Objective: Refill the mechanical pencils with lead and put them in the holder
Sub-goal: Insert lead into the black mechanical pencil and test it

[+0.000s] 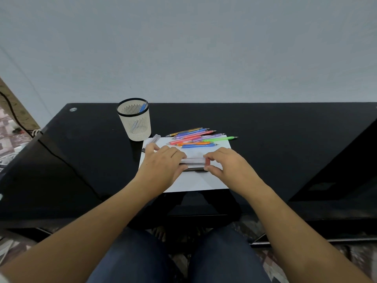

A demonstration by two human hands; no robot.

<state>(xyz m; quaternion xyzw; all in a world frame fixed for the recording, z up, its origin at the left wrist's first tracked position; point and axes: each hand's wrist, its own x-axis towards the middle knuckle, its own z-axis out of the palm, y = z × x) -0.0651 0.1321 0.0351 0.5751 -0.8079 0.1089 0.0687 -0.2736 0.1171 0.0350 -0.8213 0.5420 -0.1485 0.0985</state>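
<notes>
As two hands (163, 163) (230, 165) pinch one case (192, 160), one holder (135, 127) holds one pencil (143, 107).

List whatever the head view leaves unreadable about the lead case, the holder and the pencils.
Head view:
- Clear plastic lead case with dark red cap: left end under the left hand; leads inside too blurred to count.
- Cream slotted holder: wall hides its contents except one blue pencil.
- Pile of coloured mechanical pencils: overlapping, too small to count.

We log holder (135, 125) cream, slotted, black rim | pencils (195, 137) orange, purple, pink, green, blue | paper (195, 181) white | table (275, 144) black | lead case (193, 162) clear, red end
</notes>
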